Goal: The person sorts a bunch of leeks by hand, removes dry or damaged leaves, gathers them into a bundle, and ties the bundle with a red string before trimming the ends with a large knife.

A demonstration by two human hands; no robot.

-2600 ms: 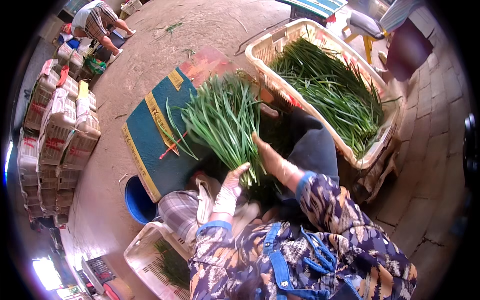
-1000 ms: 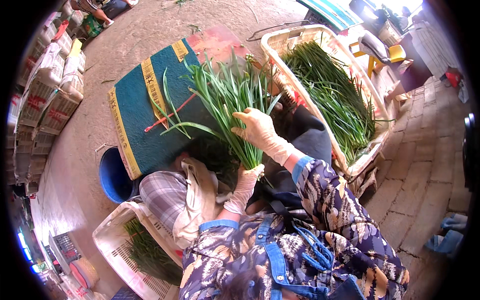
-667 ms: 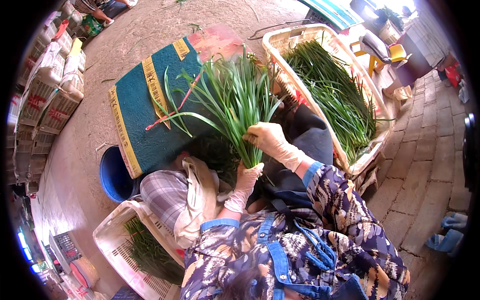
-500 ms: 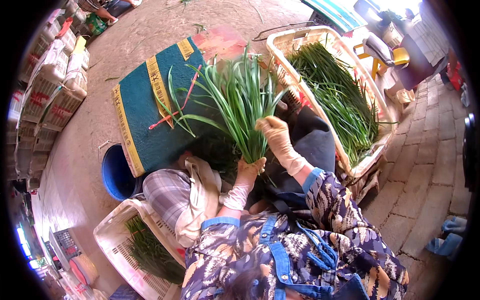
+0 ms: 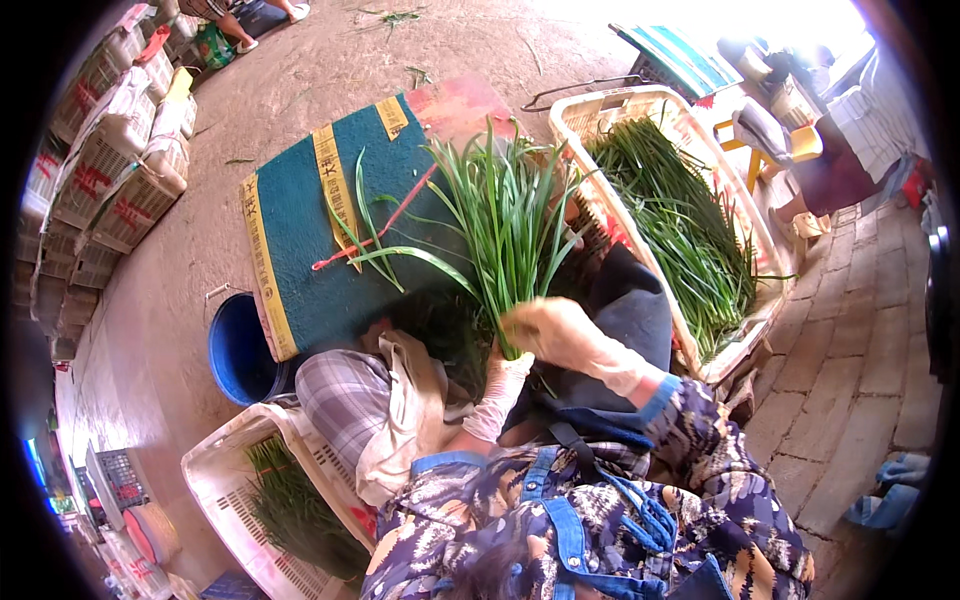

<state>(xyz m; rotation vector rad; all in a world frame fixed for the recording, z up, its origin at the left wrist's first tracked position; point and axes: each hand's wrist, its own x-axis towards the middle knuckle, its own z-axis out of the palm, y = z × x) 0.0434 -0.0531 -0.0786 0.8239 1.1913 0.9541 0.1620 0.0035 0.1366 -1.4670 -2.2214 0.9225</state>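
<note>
A bunch of long green chives stands upright in front of me, leaf tips pointing away. Its lower end is gripped by my left hand, in a thin pale glove. My right hand, gloved too, lies against the base of the bunch from the right; motion smears its fingers, so their grip is unclear. Beyond and left of the bunch is a teal board banded with yellow tape. On it rest a few loose chive leaves and a thin red tie.
To the right, a pale plastic crate is heaped with chives. Another white crate with chives sits at lower left, below a blue bucket. Stacked crates line the left side. Another person sits near a yellow stool at upper right.
My right hand has dropped from beside the leaves to the base of the bunch. My left hand still holds the chives, slightly lower in view. The view has shifted a little.
</note>
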